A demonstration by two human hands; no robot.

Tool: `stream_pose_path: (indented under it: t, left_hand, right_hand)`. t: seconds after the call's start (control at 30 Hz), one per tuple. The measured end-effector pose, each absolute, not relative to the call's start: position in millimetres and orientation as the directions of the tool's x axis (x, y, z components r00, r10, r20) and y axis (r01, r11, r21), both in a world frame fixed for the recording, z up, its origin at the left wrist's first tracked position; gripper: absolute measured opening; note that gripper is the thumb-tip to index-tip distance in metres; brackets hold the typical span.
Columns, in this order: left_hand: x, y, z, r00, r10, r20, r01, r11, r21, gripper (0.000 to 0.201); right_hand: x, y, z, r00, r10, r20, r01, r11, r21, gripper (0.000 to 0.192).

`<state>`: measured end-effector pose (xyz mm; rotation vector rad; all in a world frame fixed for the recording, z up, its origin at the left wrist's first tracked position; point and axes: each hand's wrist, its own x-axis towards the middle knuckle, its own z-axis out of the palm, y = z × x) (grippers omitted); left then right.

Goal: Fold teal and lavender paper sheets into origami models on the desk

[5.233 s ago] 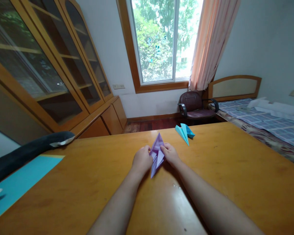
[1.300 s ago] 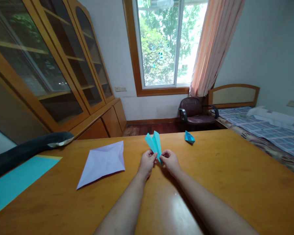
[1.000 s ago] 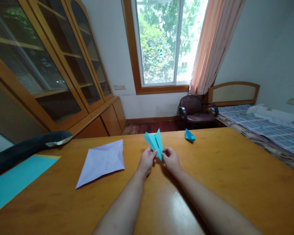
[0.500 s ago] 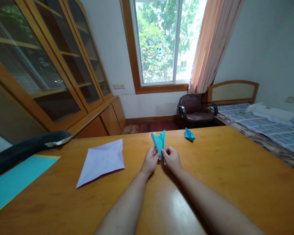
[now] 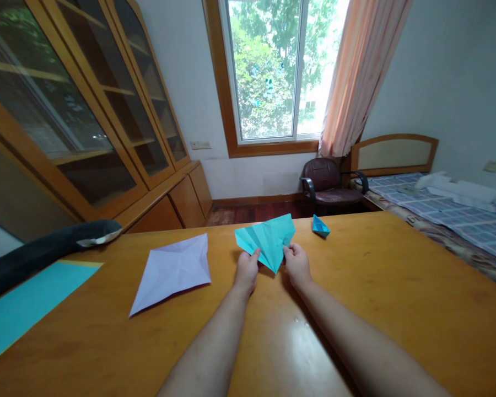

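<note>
A turquoise sheet of creased paper (image 5: 268, 237) is spread between my two hands, its pointed corner facing me. My left hand (image 5: 247, 271) pinches the lower left edge, thumb on top. On the lower right edge, my right hand (image 5: 298, 263) grips the same paper between thumb and fingers. Beyond my right hand, a small folded blue paper boat (image 5: 321, 226) rests on the table. To the left lies a creased pale purple sheet of paper (image 5: 174, 273), its edges slightly raised.
The wooden table (image 5: 380, 309) spans the foreground. At its left are a stack of turquoise and yellow paper (image 5: 33, 306) and a long dark object (image 5: 45, 251) with a whitish patch. Past the far edge stand a brown armchair (image 5: 326, 184), a bed (image 5: 446, 204) and a glass-fronted cabinet (image 5: 119, 110).
The turquoise paper was narrow and folded together; now it is opened out wide. My hands have moved slightly apart, both keeping hold of it.
</note>
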<state>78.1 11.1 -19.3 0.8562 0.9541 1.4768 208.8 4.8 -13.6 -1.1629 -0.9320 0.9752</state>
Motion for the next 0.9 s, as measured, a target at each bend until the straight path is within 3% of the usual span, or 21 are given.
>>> stream_pose_path:
  t: [0.17, 0.33, 0.53, 0.73, 0.9]
  left_hand:
    - [78, 12, -18, -0.103, 0.994, -0.032, -0.502, -0.024, 0.865, 0.041]
    - [75, 13, -16, -0.147, 0.989, 0.024, -0.446, -0.088, 0.891, 0.046]
    - [64, 12, -13, -0.217, 0.974, 0.06, -0.242, -0.113, 0.964, 0.089]
    - [46, 4, -4, 0.012, 0.993, -0.114, 0.151, 0.111, 0.982, 0.05]
    - [30, 2, 2, 0.083, 0.992, -0.097, 0.539, 0.037, 0.841, 0.03]
  right_hand:
    - [215, 11, -15, 0.315, 0.949, -0.027, -0.285, 0.068, -0.956, 0.027]
    - [218, 14, -15, 0.316, 0.949, -0.027, -0.313, 0.078, -0.947, 0.029]
    - [230, 15, -14, 0.244, 0.957, 0.16, 0.081, 0.144, -0.986, 0.073]
    - [246, 15, -12, 0.008, 0.988, 0.157, 0.428, 0.139, -0.893, 0.069]
    - [258, 15, -7, -0.067, 0.996, 0.061, 0.649, 0.09, -0.755, 0.04]
